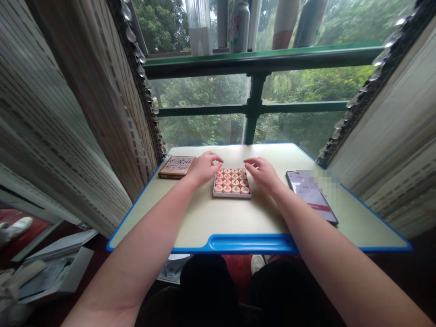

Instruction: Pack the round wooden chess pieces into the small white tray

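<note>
A shallow box (232,195) near the middle of the table holds rows of round wooden pieces (235,183) with red and black characters. My left hand (207,166) is at the box's upper left corner, its thumb and fingers curved and apart, with nothing visible between them. At the upper right corner is my right hand (261,172), fingers bent forward and apart from the thumb, also holding nothing that shows. Whether either hand touches the box edge is hard to tell. A decorated box lid (177,166) lies left of my left hand.
The pale table (235,222) has a blue raised rim with a groove at the front. A phone (311,195) lies at its right. Behind stand a green window frame (254,106), a can (239,27) and cups on the ledge. Curtains hang at both sides.
</note>
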The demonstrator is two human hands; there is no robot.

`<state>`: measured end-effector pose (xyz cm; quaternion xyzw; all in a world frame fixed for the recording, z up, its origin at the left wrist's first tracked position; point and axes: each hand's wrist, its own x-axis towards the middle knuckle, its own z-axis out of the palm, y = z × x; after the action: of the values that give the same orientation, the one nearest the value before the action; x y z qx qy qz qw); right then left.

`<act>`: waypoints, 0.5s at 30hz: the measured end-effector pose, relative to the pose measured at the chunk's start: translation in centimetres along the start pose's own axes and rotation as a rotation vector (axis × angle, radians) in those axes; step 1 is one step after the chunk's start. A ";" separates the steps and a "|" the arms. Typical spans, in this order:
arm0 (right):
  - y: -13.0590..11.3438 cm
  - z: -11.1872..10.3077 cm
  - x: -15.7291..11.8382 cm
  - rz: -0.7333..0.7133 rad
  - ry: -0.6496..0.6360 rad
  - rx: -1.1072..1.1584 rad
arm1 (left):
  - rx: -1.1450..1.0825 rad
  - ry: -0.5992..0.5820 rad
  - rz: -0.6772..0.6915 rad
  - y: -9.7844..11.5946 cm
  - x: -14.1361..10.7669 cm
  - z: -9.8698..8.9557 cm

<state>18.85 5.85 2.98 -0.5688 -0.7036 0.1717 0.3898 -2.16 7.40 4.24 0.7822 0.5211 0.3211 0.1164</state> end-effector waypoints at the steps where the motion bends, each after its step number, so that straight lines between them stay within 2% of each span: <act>1: -0.1 0.1 0.0 0.014 0.007 0.068 | -0.054 0.027 0.024 0.2 0.0 0.1; 6: -0.3 0.7 -0.3 0.132 -0.032 0.375 | -0.328 0.111 0.031 0.8 0.0 0.3; 11: 0.5 1.4 -0.2 0.181 -0.027 0.391 | -0.684 0.048 -0.100 0.8 -0.1 0.5; 15: 1.2 1.8 0.1 0.193 -0.025 0.448 | -0.802 -0.022 -0.183 0.7 -0.2 0.7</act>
<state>18.31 6.66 0.99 -0.5303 -0.5952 0.3671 0.4793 -1.26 7.02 4.04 0.6287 0.4206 0.4788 0.4457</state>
